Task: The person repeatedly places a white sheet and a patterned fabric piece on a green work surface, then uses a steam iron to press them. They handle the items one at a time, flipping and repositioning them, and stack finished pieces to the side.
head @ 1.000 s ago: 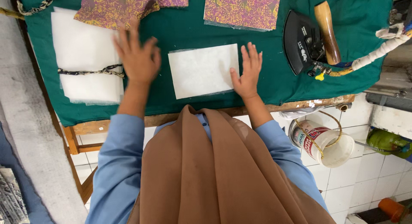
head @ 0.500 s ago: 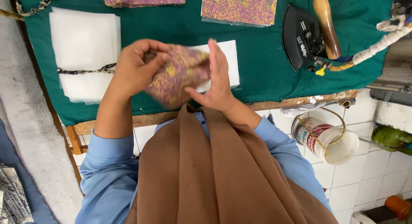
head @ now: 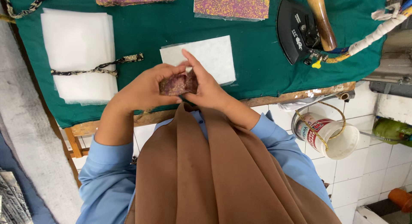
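Green cloth-covered table (head: 257, 61), iron (head: 296, 29) at 2 o'clock. Left hand (head: 148, 87) and right hand (head: 206, 84) both pinch a purple patterned fabric piece (head: 178, 83), held at centre just above white interfacing sheet (head: 210, 57).

You have the fabric piece (head: 178, 84) between your left hand (head: 143, 87) and right hand (head: 206, 87), held over the near edge of the cloth-covered table (head: 257, 57). Just behind your hands lies a paper sheet (head: 210, 57). To its left sits a stack of sheets (head: 79, 52) with a cord (head: 96, 69) across it. Right of the paper sheet rests an iron (head: 298, 29). Two fabric panels (head: 231, 4) lie at the far edge. A bucket (head: 330, 134) stands below the table, right of you.
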